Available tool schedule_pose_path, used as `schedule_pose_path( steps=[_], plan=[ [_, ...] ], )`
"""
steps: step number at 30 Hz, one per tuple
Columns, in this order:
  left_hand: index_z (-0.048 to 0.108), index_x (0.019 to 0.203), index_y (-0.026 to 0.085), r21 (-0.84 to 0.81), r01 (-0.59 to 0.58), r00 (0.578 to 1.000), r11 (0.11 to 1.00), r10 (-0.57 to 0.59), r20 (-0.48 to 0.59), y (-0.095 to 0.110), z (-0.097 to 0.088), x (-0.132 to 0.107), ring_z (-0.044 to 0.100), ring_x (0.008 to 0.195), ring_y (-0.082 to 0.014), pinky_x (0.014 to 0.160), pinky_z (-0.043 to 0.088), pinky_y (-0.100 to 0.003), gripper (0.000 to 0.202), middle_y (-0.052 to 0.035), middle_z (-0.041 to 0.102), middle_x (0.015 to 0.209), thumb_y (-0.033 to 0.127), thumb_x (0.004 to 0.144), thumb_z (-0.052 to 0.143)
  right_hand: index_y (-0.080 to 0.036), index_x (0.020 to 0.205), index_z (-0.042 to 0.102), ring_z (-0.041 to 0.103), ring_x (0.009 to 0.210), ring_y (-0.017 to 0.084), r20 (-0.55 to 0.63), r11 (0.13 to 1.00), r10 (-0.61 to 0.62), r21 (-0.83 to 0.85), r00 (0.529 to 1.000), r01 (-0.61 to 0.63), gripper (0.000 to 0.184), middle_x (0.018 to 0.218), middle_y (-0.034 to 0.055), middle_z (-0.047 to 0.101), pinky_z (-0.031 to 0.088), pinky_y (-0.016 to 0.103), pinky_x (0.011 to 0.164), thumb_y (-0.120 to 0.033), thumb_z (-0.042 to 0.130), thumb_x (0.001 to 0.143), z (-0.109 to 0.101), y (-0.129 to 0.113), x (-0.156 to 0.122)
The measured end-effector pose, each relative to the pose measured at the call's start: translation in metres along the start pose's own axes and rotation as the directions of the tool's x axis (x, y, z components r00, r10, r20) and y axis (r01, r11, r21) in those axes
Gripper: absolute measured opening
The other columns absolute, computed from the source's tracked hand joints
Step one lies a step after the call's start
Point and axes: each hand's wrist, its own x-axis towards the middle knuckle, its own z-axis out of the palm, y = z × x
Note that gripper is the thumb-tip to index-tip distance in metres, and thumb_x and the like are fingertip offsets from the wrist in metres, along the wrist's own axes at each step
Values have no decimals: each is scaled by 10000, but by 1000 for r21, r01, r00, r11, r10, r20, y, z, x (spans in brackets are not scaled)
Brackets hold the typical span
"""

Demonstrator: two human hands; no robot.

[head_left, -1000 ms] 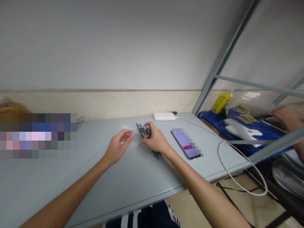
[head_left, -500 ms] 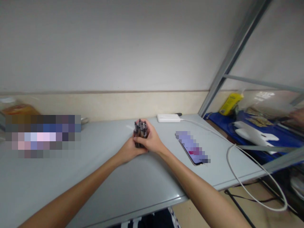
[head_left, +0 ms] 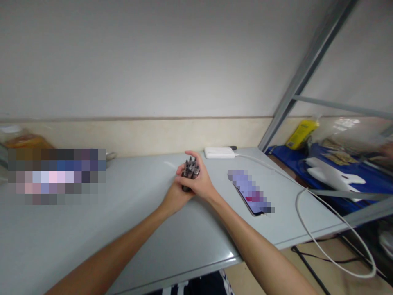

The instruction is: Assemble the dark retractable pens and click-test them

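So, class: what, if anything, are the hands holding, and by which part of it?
A bundle of dark pen-like sticks: the right hand wraps its middle, the left hand closes on its lower part; the top ends poke out.

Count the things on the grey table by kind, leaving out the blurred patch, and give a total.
bundle of dark pens, gripped by left hand and right hand: 1
phone: 1
white power bank: 1
white cable: 1
Total: 4
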Motion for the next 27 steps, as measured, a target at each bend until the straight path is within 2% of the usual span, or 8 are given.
schedule_pose_path(
  steps=[3, 7, 14, 18, 21, 24, 27],
  plan=[
    [436, 1247, 154, 104, -30, 1000, 994, 29, 11, -7, -3, -1, 461, 1232, -276, 1054, 365, -428, 568, -137, 503, 1304, 218, 715, 625, -250, 1188, 352, 571, 677, 123, 24, 1000, -4, -17, 1000, 4, 727, 802, -33, 585, 485, 284, 678, -254, 763, 587, 3, -3, -2],
    [455, 1232, 141, 217, -54, 998, 975, 47, 41, -15, -5, -2, 457, 1233, -301, 1047, 368, -442, 561, -160, 478, 1324, 210, 706, 638, -256, 1200, 362, 595, 728, 127, 55, 1000, -18, -2, 998, 18, 788, 919, -3, 575, 505, 298, 709, -254, 807, 549, 3, -4, -3],
    [507, 1222, 142, 87, -52, 999, 995, 51, 7, -1, -3, -3, 549, 1129, -268, 1005, 418, -417, 520, -127, 578, 1238, 180, 719, 630, -265, 1216, 393, 610, 799, 162, 29, 999, -39, -25, 999, 39, 826, 901, 5, 601, 518, 347, 773, -266, 833, 516, -1, -4, -7],
    [579, 1124, 139, 67, 26, 998, 997, -29, 48, 7, -4, -5, 590, 1059, -247, 985, 441, -407, 414, -96, 643, 1122, 159, 711, 613, -245, 1046, 498, 623, 817, 171, 65, 1000, -14, 2, 998, 14, 615, 932, 14, 595, 526, 355, 761, -258, 824, 525, -3, -7, -8],
    [581, 1127, 148, 86, 41, 999, 995, -43, 23, 10, -5, -6, 568, 1098, -257, 995, 434, -422, 459, -88, 626, 1155, 144, 671, 631, -233, 933, 492, 617, 776, 151, 93, 999, -20, 36, 995, 17, 492, 889, 3, 602, 523, 331, 730, -230, 806, 554, -3, -10, -9],
    [569, 1149, 149, 66, 8, 1000, 998, -9, 7, 12, -4, -8, 559, 1117, -258, 1003, 429, -424, 487, -90, 611, 1188, 149, 666, 633, -245, 942, 445, 605, 740, 133, 80, 997, -36, 72, 996, 30, 513, 797, -32, 591, 511, 306, 721, -191, 794, 571, -3, -12, -10],
    [558, 1163, 157, 36, 0, 1000, 999, 0, -10, 11, -1, -10, 570, 1109, -246, 976, 454, -403, 483, -78, 615, 1185, 154, 683, 619, -258, 1009, 421, 607, 719, 129, 47, 997, -46, 72, 998, 42, 579, 824, -34, 578, 509, 295, 698, -192, 795, 572, -3, -13, -10]
  ],
)
